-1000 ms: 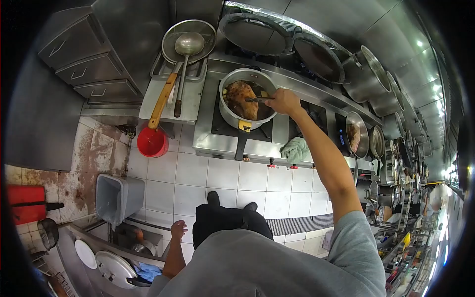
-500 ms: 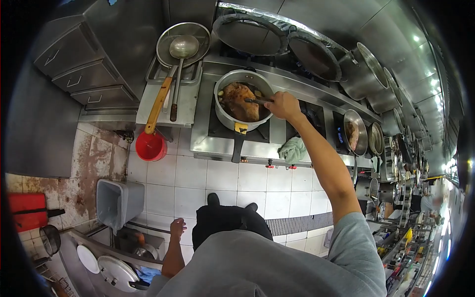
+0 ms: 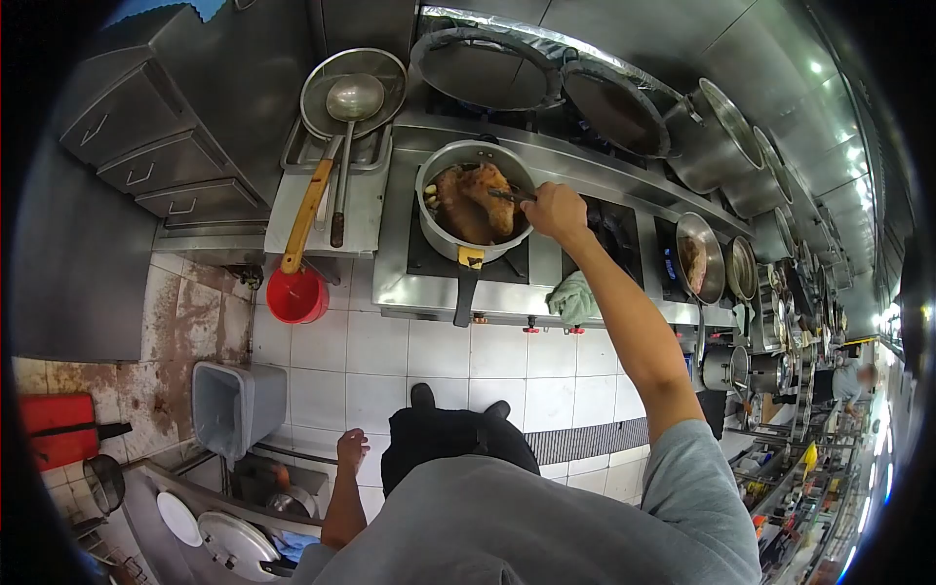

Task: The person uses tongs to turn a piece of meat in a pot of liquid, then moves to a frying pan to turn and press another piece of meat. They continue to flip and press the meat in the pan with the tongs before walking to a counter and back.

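On the stove, a deep metal pot [image 3: 435, 220] with a black handle holds large browned pieces of meat [image 3: 470, 210] in dark liquid. My right hand [image 3: 557, 211] is closed round a dark utensil [image 3: 513, 194], probably tongs, at the pot's right rim; its far end touches the upper right piece of meat. Low on the left, my left hand [image 3: 352, 448] hangs beside my body with its fingers somewhat apart and nothing in it.
A green cloth [image 3: 573, 298] hangs at the stove's front edge. Left of the pot lie a ladle [image 3: 355, 98] and strainer, above a red bucket [image 3: 297, 294]. A pan [image 3: 699, 255] sits farther right. A grey bin [image 3: 237, 408] stands on the floor. Another person [image 3: 850, 382] is far right.
The meat in the pot has shifted and turned, so separate pieces and more liquid show. My right hand has moved very slightly, still holding the utensil.
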`<state>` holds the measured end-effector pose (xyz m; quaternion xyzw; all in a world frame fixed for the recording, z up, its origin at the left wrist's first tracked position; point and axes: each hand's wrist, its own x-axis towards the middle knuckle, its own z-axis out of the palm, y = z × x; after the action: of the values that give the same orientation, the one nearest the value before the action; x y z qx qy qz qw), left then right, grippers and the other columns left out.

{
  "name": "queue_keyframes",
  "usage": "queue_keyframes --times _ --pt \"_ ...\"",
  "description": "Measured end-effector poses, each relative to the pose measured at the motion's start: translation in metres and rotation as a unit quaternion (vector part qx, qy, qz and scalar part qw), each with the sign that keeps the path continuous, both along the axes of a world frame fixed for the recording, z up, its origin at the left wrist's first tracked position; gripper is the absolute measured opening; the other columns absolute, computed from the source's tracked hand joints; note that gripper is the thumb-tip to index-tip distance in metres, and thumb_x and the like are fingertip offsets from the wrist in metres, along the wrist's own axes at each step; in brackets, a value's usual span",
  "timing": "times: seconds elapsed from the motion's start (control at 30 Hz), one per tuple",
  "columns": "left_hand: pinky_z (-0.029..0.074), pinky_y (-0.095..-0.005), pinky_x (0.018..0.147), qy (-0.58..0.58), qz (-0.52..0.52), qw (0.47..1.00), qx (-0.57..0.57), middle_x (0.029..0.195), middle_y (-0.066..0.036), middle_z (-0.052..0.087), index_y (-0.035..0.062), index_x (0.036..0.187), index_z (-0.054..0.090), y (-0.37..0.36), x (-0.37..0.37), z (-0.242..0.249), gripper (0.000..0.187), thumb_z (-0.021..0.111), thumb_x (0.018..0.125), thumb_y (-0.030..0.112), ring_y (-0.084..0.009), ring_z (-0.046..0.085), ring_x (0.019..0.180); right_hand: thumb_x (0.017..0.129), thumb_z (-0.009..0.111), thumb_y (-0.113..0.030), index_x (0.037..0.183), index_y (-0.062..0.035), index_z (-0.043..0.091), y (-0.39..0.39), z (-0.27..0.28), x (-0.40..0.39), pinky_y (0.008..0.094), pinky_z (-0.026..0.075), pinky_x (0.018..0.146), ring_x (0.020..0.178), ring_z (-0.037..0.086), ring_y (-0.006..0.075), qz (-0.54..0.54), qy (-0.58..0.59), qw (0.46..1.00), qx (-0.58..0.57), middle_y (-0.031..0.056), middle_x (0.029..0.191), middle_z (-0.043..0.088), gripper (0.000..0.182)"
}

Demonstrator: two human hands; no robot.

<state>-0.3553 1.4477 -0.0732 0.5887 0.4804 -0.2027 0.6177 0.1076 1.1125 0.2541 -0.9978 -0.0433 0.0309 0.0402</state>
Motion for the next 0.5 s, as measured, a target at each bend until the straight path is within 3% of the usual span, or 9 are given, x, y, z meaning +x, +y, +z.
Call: queue_keyframes --times 0.23,0.4,0.5 --pt "0.044 -0.0307 0.053 0.059 -0.043 0.997 0.002 0.086 -0.008 0.064 0.0109 0.110 0.057 -0.002 -0.022 -0.019 0.028 0.053 0.088 0.028 -0.0172 0.061 0.063 0.077 0.061 -0.031 0.095 -0.0003 0.066 0.021 0.009 0.004 0.0415 0.052 0.080 0.092 0.064 0.0354 -0.032 0.031 0.998 -0.043 0.0212 0.095 0.065 0.036" --pt "0.040 -0.0232 0.047 0.043 -0.014 0.998 -0.034 0.083 -0.009 0.063 0.0087 0.109 0.056 -0.007 -0.018 -0.023 0.027 0.053 0.088 0.025 -0.0144 0.057 0.057 0.077 0.059 -0.027 0.099 -0.0007 0.066 0.040 0.000 0.011 0.0391 0.052 0.081 0.096 0.064 0.0326 -0.019 0.062 0.996 -0.068 0.0192 0.101 0.065 0.035" --pt "0.041 -0.0250 0.048 0.023 -0.012 0.999 -0.021 0.084 -0.008 0.063 0.0080 0.109 0.056 -0.013 -0.008 -0.010 0.027 0.053 0.088 0.025 -0.0147 0.058 0.058 0.077 0.058 -0.025 0.104 -0.0032 0.065 0.054 0.002 0.006 0.0379 0.052 0.082 0.098 0.063 0.0309 0.033 0.111 0.986 -0.123 0.0170 0.105 0.065 0.035"
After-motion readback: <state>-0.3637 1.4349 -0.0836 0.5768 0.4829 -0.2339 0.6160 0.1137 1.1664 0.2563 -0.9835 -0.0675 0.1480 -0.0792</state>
